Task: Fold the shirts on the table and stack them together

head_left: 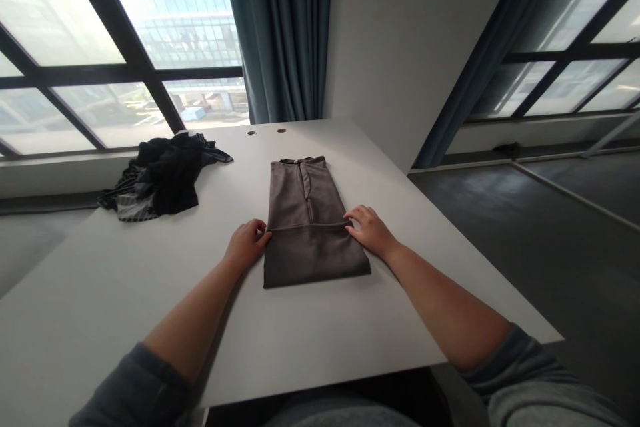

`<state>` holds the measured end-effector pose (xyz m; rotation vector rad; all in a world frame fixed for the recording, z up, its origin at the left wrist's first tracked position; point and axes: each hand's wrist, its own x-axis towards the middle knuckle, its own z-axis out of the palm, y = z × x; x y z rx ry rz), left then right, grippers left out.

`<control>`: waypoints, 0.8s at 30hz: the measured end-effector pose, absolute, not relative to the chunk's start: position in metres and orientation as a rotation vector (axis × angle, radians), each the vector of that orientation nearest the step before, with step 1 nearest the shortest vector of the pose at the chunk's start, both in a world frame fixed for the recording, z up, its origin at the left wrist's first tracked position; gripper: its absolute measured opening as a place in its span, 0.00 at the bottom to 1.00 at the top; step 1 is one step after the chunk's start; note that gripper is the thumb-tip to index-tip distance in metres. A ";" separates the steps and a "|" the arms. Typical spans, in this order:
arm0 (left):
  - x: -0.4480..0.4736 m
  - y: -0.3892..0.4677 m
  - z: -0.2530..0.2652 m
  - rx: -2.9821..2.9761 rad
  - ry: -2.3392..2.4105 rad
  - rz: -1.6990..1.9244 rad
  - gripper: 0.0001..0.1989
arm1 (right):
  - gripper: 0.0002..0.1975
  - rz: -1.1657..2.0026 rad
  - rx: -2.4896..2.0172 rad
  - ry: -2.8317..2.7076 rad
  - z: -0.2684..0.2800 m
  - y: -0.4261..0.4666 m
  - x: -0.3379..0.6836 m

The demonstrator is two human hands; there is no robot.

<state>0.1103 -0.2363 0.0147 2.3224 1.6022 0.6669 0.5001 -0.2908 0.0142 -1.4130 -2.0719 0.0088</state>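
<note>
L hand (247,241), R hand (371,230) pinching edges of dk gray-brn garment (311,240), folded flat.

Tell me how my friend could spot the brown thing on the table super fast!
Find the big white table by the window. Between the left hand and the right hand lies a brown garment, a flap folded across its near end. It's flat and neat, while the dark clothes off to the left are a crumpled heap.
</note>
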 end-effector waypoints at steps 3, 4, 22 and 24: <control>0.107 -0.242 0.024 2.372 1.540 0.742 0.09 | 0.07 0.005 -1.349 -2.104 0.024 -0.299 0.501; 0.105 -0.246 0.029 2.410 1.484 0.764 0.09 | 0.05 0.009 -1.324 -2.118 0.028 -0.303 0.502; 0.088 -0.318 0.052 2.681 0.850 0.400 0.09 | 0.12 0.321 -1.132 -2.432 0.054 -0.384 0.502; 0.088 -0.319 0.056 2.669 0.848 0.377 0.10 | 0.10 0.306 -1.128 -2.417 0.054 -0.384 0.499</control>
